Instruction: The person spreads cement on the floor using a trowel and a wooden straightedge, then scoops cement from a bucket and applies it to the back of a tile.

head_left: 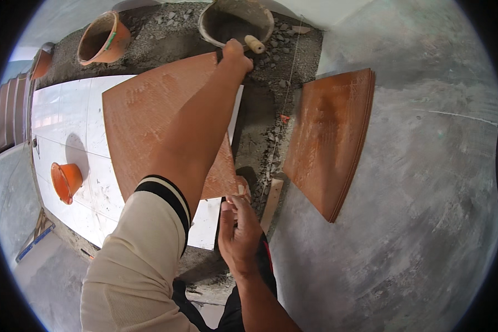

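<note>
A large square tile (144, 116), brown ribbed back facing up, is held tilted over the white tiled floor. My left arm, in a beige sleeve, reaches across it. My left hand (237, 60) is closed at its far right corner, beside a grey bucket (209, 27) with a pale cylindrical handle (254, 44) at its rim. At the tile's near right corner, my right hand (240, 229) pinches the edge between thumb and fingers. The tile's other face is hidden.
Several brown-backed tiles (329, 144) lean stacked against the grey wall (420, 182) at right. A small orange bucket (66, 182) stands on the white tiles (99, 213). Another orange bucket (104, 39) sits on the gravelly bed at the back. A string (291, 72) runs beside the wall.
</note>
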`<action>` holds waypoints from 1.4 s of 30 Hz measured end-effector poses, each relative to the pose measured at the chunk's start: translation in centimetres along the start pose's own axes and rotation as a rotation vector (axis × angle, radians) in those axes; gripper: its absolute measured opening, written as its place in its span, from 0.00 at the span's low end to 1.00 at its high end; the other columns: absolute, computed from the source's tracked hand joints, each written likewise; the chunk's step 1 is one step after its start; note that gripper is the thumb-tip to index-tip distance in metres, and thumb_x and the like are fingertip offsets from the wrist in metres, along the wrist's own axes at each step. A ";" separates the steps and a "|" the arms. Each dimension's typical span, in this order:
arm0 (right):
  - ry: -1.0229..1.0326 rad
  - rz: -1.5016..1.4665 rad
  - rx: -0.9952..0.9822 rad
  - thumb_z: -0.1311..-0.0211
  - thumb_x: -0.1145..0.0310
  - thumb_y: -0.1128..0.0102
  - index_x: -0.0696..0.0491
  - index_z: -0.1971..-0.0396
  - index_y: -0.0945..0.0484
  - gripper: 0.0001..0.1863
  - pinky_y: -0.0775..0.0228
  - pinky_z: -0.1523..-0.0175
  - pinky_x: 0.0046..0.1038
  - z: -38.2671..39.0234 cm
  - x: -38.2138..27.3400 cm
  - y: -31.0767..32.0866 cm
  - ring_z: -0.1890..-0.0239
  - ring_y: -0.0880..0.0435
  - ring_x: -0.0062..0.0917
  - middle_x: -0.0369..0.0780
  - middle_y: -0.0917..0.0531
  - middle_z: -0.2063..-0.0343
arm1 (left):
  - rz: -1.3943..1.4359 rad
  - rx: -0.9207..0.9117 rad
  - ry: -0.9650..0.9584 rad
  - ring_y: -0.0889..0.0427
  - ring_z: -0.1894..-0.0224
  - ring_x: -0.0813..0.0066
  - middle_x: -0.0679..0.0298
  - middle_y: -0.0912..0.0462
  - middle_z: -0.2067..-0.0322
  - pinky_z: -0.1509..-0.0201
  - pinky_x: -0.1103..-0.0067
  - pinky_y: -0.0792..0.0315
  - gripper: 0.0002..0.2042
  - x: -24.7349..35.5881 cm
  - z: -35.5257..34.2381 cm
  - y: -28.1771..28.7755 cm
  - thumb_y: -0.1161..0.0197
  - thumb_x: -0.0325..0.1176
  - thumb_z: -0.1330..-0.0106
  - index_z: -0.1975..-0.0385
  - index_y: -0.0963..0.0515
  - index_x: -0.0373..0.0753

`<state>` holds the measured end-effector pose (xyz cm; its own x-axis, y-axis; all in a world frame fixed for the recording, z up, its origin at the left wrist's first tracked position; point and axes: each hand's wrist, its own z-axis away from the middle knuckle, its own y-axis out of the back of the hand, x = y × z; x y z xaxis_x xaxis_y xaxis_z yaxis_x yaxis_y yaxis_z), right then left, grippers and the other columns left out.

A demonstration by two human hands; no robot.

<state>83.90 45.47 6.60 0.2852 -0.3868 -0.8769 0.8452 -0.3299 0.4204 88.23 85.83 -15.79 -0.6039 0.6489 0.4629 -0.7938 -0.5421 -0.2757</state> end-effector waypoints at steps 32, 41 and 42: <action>-0.354 -0.665 -0.138 0.23 0.51 0.40 0.53 0.34 0.39 0.30 0.19 0.65 0.32 11.3 -21.0 1.4 0.70 0.15 0.29 0.44 0.20 0.56 | -0.090 -0.595 -0.247 0.17 0.40 0.68 0.66 0.16 0.42 0.35 0.58 0.24 0.20 15.2 47.5 31.7 0.41 0.46 0.19 0.33 0.27 0.48; -0.270 0.057 -0.906 0.31 0.70 0.38 0.59 0.44 0.26 0.19 0.22 0.75 0.27 25.4 -34.7 -0.1 0.75 0.17 0.21 0.39 0.20 0.68 | -0.173 -0.338 -0.466 0.13 0.46 0.67 0.64 0.15 0.50 0.42 0.63 0.15 0.13 22.8 68.2 57.5 0.34 0.20 0.29 0.49 0.24 0.40; -0.128 0.201 -0.887 0.31 0.66 0.38 0.59 0.44 0.25 0.19 0.20 0.69 0.32 26.0 -35.7 0.3 0.75 0.15 0.28 0.42 0.17 0.69 | -0.192 -0.334 -0.504 0.13 0.48 0.67 0.64 0.16 0.49 0.41 0.63 0.15 0.16 23.7 70.5 59.0 0.33 0.19 0.31 0.46 0.24 0.39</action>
<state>62.17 36.81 44.09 0.4571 -0.4753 -0.7518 0.8371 0.5154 0.1831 32.17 31.59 38.33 -0.4050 0.3431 0.8475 -0.9134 -0.1923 -0.3587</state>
